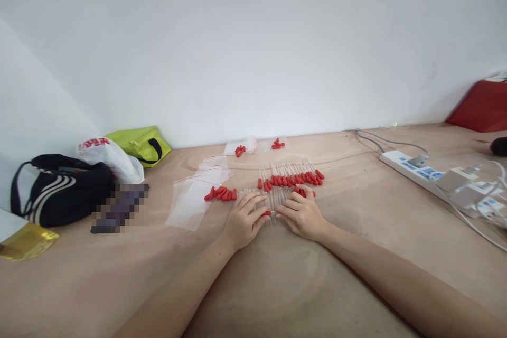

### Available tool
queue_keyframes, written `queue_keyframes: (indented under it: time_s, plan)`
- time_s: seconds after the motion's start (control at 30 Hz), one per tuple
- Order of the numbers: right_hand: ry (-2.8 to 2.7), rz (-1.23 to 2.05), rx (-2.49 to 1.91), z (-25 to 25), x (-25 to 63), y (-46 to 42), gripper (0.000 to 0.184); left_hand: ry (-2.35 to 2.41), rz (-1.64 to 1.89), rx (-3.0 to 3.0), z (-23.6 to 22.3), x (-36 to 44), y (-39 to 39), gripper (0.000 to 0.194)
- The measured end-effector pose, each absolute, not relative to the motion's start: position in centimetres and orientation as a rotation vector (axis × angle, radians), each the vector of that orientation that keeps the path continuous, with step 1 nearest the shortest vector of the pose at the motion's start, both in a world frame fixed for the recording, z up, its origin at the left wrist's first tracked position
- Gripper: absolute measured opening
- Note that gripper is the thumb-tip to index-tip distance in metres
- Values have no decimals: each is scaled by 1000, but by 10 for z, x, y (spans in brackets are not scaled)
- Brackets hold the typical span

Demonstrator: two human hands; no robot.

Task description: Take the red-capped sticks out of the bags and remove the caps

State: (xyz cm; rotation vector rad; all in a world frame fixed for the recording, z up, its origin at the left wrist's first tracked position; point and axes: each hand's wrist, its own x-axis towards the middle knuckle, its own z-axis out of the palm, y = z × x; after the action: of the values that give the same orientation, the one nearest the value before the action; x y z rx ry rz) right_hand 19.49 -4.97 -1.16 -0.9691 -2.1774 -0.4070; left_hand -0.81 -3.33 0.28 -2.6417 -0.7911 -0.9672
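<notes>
My left hand (247, 219) is closed, thumb and fingers pinching a red rubber bulb (266, 213). My right hand (301, 214) is closed too, its thumb and fingertips on the clear thin tube at the bulb's right; the tube is mostly hidden by the fingers. Between and under both hands lie several clear glass tubes (271, 199) side by side. Just beyond them is a row of droppers (291, 178) with red bulbs toward me and clear stems pointing away. Loose red bulbs (222, 193) are heaped left of my left hand, with more partly covered by my right hand.
Clear zip bags (190, 203) overlap on the table at left. Farther back, two bags hold red bulbs (240, 151). A black pouch (75, 190), white plastic bag (114, 158) and lime bag (137, 142) stand at left. A power strip (412, 166) with cables lies right.
</notes>
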Motion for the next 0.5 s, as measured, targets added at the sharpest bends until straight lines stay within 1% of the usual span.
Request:
queue_keyframes:
  time_s: [0.23,0.5]
  plan:
    - [-2177,-405,-907,-10,196,-52,20,-777,-979,-2589,1,-8,-36,14]
    - [-2173,-399,-885,-7,198,-57,19,-762,-977,-2626,5,-9,-41,18]
